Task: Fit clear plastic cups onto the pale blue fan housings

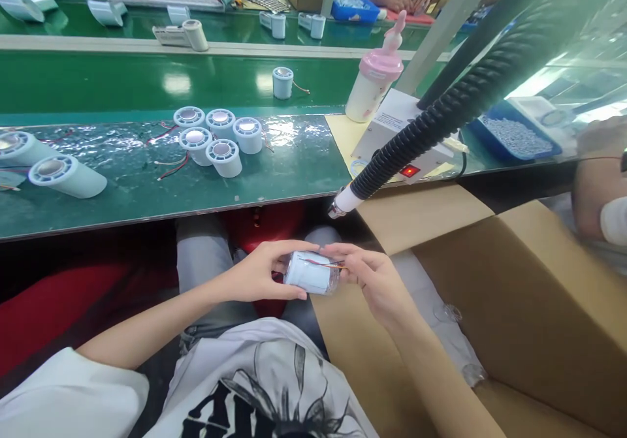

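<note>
We hold the pale cylinder point(310, 272) at six o'clock, left hand point(255, 273) and right hand point(375, 280) both closed around it; it looks light, stiff, thin wires point(327, 264) fragile—grip the body.

Top: white short-sleeved T-shirt point(255, 373) with a black brush-stroke print and large black letters across the near chest.
Trousers: grey point(203, 255), covering both knees.
Arms: bare below the sleeves.
Hands: left hand point(257, 273) and right hand point(375, 284), ungloved, without rings.
</note>
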A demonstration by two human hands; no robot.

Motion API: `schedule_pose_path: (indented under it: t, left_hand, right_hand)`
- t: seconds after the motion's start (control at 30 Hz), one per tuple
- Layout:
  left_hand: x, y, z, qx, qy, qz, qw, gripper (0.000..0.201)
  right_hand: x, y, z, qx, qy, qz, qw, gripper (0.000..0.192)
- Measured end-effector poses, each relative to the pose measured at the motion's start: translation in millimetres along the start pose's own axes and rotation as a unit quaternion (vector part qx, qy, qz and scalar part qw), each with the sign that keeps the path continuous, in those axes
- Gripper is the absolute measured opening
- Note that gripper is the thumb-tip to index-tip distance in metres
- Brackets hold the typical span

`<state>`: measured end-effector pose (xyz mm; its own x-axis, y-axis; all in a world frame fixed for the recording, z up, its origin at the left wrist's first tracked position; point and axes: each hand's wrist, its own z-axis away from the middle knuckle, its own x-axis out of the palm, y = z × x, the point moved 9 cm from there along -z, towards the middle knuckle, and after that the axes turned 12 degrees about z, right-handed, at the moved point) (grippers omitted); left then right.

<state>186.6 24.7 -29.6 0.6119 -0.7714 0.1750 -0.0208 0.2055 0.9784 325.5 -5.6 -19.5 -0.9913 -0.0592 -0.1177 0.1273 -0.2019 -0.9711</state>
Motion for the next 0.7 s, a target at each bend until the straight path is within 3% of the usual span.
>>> schedule_pose_path:
  t: [0.07,0.2,0.3,0.4,0.7]
  left_hand:
    - [-0.5,-2,1,-0.02,0.016,0.074,0.997,0.064]
    - [0.1,-4,6,-0.022,0.028,0.175,0.984,0.057]
    - [4.8,-3,9,-0.025,0.001,0.169,0.985,0.064]
    - [5.0,4,13,-0.018,-0.01,0.108,0.994,0.073]
    - [4.2,28,21,0.059,-0.02,-0.021,0.998,0.074]
  right_hand:
    - [5,-14,4,-0.073,-0.018,0.07,0.995,0.018]
    - [12,-41,20,-0.205,0.019,0.29,0.935,0.039]
    - [15,-48,28,-0.25,0.032,0.319,0.914,0.035]
    - [14,-46,29,-0.238,0.028,0.305,0.922,0.037]
    - [17,-34,22,-0.139,-0.019,0.221,0.965,0.039]
